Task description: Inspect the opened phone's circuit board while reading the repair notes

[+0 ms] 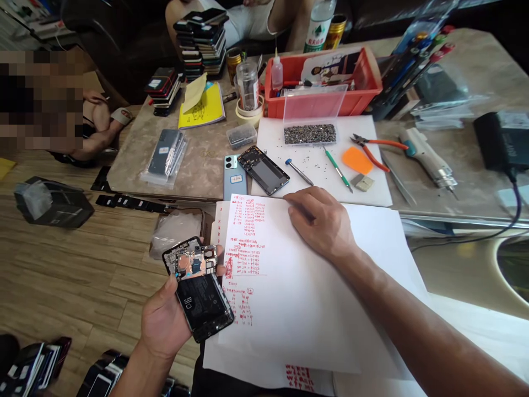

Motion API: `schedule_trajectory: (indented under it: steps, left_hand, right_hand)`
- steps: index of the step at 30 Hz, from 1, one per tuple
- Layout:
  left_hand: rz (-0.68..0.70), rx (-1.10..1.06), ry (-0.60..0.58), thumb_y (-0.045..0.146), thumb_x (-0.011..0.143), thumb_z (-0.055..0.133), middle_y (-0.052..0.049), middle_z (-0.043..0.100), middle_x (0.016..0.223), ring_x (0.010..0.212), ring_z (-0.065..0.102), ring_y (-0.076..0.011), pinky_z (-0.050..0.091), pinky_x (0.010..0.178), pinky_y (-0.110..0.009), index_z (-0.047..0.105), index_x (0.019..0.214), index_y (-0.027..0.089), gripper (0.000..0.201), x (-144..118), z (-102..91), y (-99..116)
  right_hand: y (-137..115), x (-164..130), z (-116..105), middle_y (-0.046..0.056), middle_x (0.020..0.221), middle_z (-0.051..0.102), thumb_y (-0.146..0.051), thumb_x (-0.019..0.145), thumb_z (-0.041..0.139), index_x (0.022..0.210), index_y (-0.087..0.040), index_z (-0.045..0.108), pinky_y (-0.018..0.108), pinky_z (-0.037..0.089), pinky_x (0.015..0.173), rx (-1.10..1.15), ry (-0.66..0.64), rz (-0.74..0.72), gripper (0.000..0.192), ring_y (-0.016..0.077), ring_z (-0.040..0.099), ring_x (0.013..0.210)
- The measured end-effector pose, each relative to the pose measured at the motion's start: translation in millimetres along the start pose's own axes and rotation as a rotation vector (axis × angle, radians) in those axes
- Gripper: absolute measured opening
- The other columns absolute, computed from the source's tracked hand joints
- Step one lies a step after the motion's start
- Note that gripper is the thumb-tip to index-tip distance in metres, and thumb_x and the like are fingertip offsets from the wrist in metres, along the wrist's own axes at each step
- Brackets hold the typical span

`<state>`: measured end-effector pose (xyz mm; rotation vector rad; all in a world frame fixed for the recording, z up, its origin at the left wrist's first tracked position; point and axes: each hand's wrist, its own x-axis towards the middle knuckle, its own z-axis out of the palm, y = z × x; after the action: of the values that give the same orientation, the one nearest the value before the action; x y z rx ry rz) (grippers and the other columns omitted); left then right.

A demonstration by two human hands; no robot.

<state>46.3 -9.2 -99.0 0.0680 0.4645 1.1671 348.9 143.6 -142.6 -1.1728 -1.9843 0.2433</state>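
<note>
Opened black rectangular smartphone body point(205, 314), battery exposed, is located over the left edge of our landmark, the white paper sheet with red handwriting point(297, 314). We grasp this body in the left hand point(167, 317), with the thumb at its near edge and fingertips showing at the opposite side. Copper-and-black circuit board point(195, 264) lies across its upper end, beside the thumb; we cannot tell whether it is fastened.

We rest the right hand point(320, 223) on the far edge of the sheet, back upward and fingers bent. Its palm is hidden, so we cannot tell whether it grasps anything.

Beyond the sheet, we have a white rectangular work mat point(355, 129). It carries a blue-capped metal hand tool point(300, 172), a slim green-handled hand tool point(336, 168) and a clear plastic box with raised lid point(308, 110). Beyond the sheet's upper left corner are a dark, opened phone housing point(266, 172) and a light-blue labelled smartphone point(235, 184).
</note>
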Motion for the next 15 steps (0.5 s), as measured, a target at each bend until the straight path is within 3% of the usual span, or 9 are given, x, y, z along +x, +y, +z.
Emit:
schedule_trajectory:
  steps: [4, 10, 15]
  left_hand:
    - [0.003, 0.035, -0.011, 0.035, 0.111, 0.050, -0.012, 0.060, 0.165, 0.143, 0.068, -0.0320, 0.054, 0.121, -0.053, 0.074, 0.148, 0.027, 0.044, -0.8, 0.1, 0.8]
    - [0.019, 0.068, 0.004, 0.036, 0.112, 0.047, -0.011, 0.063, 0.163, 0.141, 0.070, -0.0316, 0.057, 0.119, -0.051, 0.046, 0.171, 0.032, 0.060, 1.1, 4.2, 2.2]
    - [0.017, 0.029, 0.019, 0.038, 0.110, 0.055, -0.011, 0.067, 0.159, 0.137, 0.073, -0.0313, 0.059, 0.116, -0.050, 0.056, 0.166, 0.029, 0.057, 5.6, 7.2, -0.3]
  right_hand:
    - [-1.4, 0.9, -1.2, 0.007, 0.102, 0.078, -0.016, 0.101, 0.061, 0.113, -0.022, 0.080, 0.038, 0.061, 0.078, -0.005, -0.011, 0.003, 0.023, 0.0252, 0.075, 0.091]
    - [-0.6, 0.6, -2.1, 0.007, 0.103, 0.079, -0.018, 0.101, 0.062, 0.114, -0.027, 0.079, 0.039, 0.061, 0.076, -0.028, -0.033, 0.021, 0.024, 0.0255, 0.075, 0.090]
    - [-0.9, 0.3, -2.5, 0.007, 0.103, 0.078, -0.018, 0.100, 0.062, 0.114, -0.026, 0.080, 0.039, 0.061, 0.074, -0.011, -0.035, 0.023, 0.023, 0.0258, 0.075, 0.091]
